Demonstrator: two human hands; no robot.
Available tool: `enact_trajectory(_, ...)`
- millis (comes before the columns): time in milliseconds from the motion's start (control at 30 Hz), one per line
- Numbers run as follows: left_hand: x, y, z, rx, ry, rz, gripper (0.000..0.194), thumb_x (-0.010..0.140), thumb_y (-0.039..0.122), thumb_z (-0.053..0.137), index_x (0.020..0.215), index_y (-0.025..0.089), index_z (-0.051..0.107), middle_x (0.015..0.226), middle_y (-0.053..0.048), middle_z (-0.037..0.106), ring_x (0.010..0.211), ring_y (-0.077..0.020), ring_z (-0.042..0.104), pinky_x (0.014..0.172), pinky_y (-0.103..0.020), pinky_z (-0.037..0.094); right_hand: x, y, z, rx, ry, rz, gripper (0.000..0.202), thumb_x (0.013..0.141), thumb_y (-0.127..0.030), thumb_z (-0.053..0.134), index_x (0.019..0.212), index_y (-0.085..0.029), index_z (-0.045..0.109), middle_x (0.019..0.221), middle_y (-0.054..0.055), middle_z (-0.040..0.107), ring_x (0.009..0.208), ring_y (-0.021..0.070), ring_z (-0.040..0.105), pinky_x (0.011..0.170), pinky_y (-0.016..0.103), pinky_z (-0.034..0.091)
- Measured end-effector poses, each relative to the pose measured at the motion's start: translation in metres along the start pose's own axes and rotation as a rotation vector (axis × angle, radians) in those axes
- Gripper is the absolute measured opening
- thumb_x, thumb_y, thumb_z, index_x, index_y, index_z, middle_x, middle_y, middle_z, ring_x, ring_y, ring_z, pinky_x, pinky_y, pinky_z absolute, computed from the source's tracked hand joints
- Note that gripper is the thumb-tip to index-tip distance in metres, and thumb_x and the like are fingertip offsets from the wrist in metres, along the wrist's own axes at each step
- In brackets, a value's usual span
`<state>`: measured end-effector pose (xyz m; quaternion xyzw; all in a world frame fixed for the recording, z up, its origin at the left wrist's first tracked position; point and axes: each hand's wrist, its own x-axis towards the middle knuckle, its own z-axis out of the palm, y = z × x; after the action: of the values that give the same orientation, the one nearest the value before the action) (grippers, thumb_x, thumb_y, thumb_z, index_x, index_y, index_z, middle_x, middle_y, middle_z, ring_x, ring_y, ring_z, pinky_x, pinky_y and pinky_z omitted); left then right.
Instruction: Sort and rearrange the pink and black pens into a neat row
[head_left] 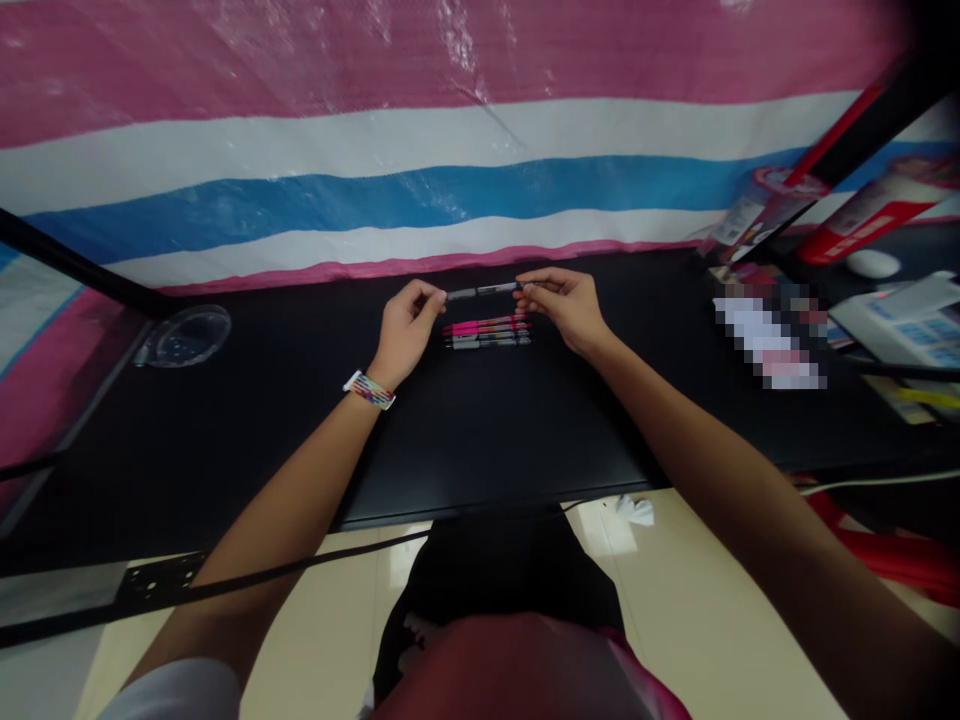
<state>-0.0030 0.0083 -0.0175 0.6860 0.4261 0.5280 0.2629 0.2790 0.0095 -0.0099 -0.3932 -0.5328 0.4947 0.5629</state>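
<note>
A dark pen [484, 290] is held level between my two hands, just beyond a row of pens. My left hand [409, 318] pinches its left end with thumb and fingertips. At its right end, the fingers of my right hand [564, 303] are closed on it. The row of several pens [487, 333], pink ones and dark or grey ones, lies side by side on the black table [487, 430], pointing left and right.
A clear plastic lid or dish [187, 336] sits at the left. Clear-and-red containers [772, 205], a white rounded object [873, 263] and papers [907, 320] are at the right. A striped sheet [450, 200] hangs behind the table.
</note>
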Motion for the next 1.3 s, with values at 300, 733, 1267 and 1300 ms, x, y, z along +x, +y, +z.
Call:
enact_trajectory(300,0.001,0.0,0.0,-0.088,-0.018,0.02,0.054,0.094,0.06,0.089,0.134,0.029,0.069,0.104,-0.006,0.081,0.1,-0.0238,0.079,0.091,-0.038,0.06,0.0,0.005,0.002,-0.005,-0.016,0.027,0.035,0.081,-0.044,0.096,0.106,-0.021,0.087,0.092,0.007,0.085,0.077,0.0204,0.08,0.083,0.04,0.07)
enact_trajectory(733,0.001,0.001,-0.001,-0.026,0.011,0.016,0.047,0.093,0.048,0.092,0.133,0.028,0.075,0.11,-0.007,0.086,0.109,-0.0248,0.081,0.099,-0.04,0.061,-0.002,0.002,0.007,0.001,-0.01,0.04,0.029,0.084,-0.039,0.091,0.105,-0.02,0.084,0.091,0.006,0.083,0.075,0.0189,0.077,0.082,0.04,0.068)
enact_trajectory(1267,-0.001,0.014,0.002,-0.052,0.074,0.009,0.024,0.094,0.047,0.091,0.104,0.026,0.088,0.101,-0.005,0.087,0.087,-0.0198,0.076,0.087,-0.036,0.062,-0.008,-0.02,0.015,0.503,-0.193,0.376,0.034,0.1,-0.044,0.065,0.119,-0.02,0.079,0.094,0.008,0.081,0.085,0.0214,0.075,0.077,0.034,0.067)
enact_trajectory(1300,-0.001,0.014,0.002,-0.057,0.078,0.015,0.024,0.094,0.048,0.091,0.104,0.026,0.088,0.101,-0.005,0.087,0.088,-0.02,0.077,0.087,-0.036,0.062,-0.008,-0.02,0.015,0.524,-0.176,0.384,0.031,0.101,-0.041,0.065,0.119,-0.021,0.078,0.093,0.007,0.08,0.085,0.021,0.075,0.076,0.033,0.067)
